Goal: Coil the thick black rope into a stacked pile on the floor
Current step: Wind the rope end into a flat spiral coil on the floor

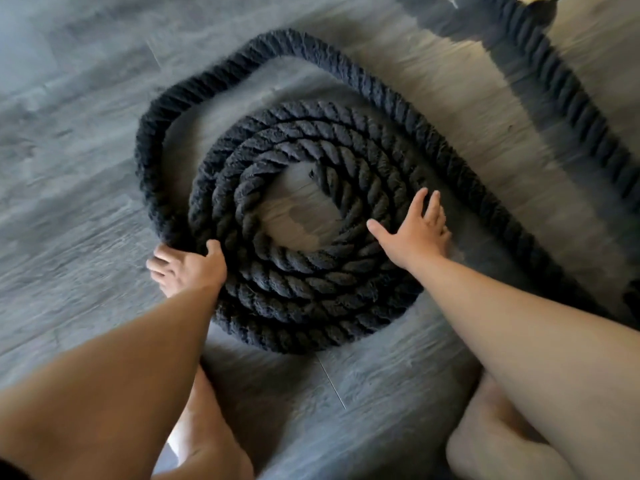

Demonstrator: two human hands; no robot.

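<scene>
A thick black twisted rope (304, 271) lies on the grey wood-look floor (69, 168) in a flat spiral of several tight turns, with a bare patch of floor at its centre. A looser outer loop (156, 140) arcs round the left and top of the spiral, then runs down the right side. My left hand (187, 268) grips this outer loop at the spiral's lower left, thumb over the rope. My right hand (415, 230) lies flat with spread fingers on the right side of the spiral.
Another length of the same rope (581, 109) runs from the top right corner down towards the right edge. My bare knees (498, 445) are at the bottom of the view, close to the coil. Open floor spreads to the left.
</scene>
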